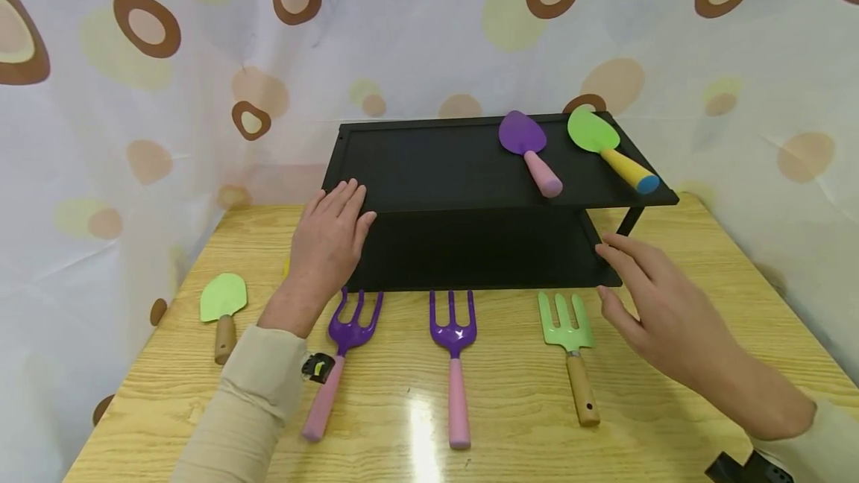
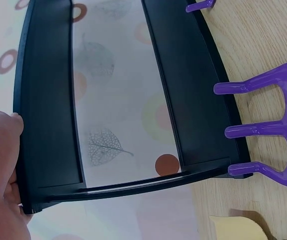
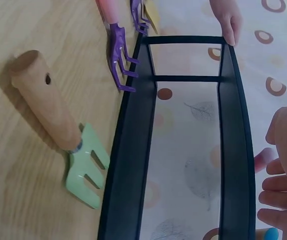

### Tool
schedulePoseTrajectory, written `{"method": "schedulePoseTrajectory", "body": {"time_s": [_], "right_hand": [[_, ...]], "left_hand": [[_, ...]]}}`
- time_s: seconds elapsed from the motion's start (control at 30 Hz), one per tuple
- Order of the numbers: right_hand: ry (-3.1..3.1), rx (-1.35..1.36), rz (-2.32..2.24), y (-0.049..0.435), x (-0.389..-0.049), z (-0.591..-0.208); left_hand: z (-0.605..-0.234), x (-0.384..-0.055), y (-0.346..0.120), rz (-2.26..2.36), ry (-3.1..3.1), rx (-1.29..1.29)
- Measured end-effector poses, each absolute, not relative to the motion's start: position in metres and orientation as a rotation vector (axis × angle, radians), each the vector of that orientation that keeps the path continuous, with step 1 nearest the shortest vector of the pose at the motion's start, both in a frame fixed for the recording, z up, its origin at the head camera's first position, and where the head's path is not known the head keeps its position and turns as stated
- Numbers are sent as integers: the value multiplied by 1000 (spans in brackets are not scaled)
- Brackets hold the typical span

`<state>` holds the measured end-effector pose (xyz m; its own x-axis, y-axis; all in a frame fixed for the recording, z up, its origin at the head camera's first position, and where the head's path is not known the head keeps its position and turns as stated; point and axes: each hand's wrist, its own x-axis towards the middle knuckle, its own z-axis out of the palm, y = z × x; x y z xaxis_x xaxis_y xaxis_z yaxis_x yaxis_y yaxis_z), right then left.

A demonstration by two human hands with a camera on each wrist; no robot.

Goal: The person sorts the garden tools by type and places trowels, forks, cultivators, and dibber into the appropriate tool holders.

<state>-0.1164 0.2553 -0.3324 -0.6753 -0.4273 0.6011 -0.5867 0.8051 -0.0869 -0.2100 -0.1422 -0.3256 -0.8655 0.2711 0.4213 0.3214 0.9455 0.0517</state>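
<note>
My left hand (image 1: 326,241) rests on the front left corner of a black two-tier shelf (image 1: 429,170), its fingers laid straight along the top. In the left wrist view its thumb touches the upper tier's edge. My right hand (image 1: 664,311) hovers by the shelf's right end, fingers loosely bent, holding nothing; the right wrist view shows it apart from the frame. On the upper tier lie a purple trowel (image 1: 522,134) with a pink handle and a green trowel (image 1: 593,130) with a yellow, blue-tipped handle. A green hand fork (image 1: 580,386) lies nearest my right hand.
Two purple hand forks, a left one (image 1: 323,401) and a middle one (image 1: 458,401), lie before the shelf. At far left sits a green trowel (image 1: 224,297) with a wooden handle. Something yellow (image 2: 238,229) is partly hidden behind my left arm. A patterned curtain (image 1: 416,43) hangs behind.
</note>
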Motion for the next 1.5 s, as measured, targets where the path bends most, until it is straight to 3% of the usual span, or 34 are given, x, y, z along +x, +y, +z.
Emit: {"method": "schedulePoseTrajectory", "body": {"time_s": [0.93, 1.5], "right_hand": [[-2768, 618, 460, 250, -73, -402], [-2796, 735, 354, 240, -58, -440]], "left_hand": [[-326, -210, -142, -163, -2672, -431], [-326, -210, -142, -167, -2679, -423]]}}
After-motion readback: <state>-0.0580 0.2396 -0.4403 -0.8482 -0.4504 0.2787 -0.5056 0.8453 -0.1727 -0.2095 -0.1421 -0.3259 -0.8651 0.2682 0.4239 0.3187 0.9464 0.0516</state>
